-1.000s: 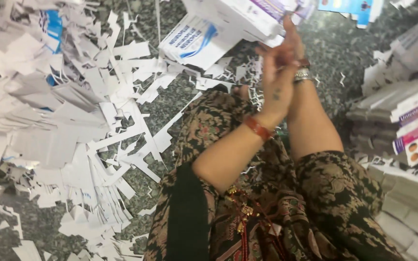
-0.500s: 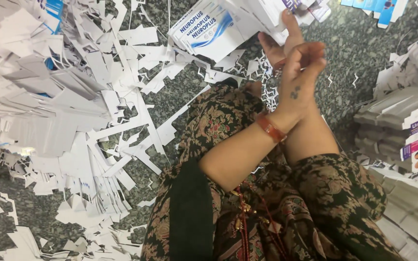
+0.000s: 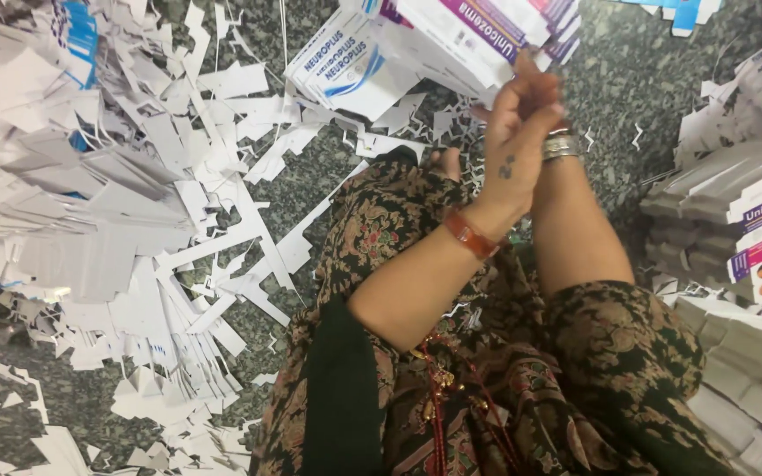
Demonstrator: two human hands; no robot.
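Note:
Both my hands meet at the top centre under a fanned stack of flat carton blanks point(image 3: 478, 35), white with blue and purple print. My left hand point(image 3: 509, 132), with an orange-brown band at the wrist, grips the stack's lower edge from the front. Just behind it is my right hand point(image 3: 547, 104), mostly hidden, a silver bangle showing at its wrist. Its fingers close on the same stack. The white-and-blue blanks point(image 3: 337, 66) stick out to the left of my hands.
Heaps of white paper offcuts point(image 3: 116, 220) cover the speckled stone floor point(image 3: 628, 70) on the left. Stacks of flat printed cartons point(image 3: 743, 211) stand at the right edge. My legs in dark floral cloth point(image 3: 487, 388) fill the lower centre.
My raised fingers have curled down onto the stack. The stack has shifted slightly left and now fans lower over my hands.

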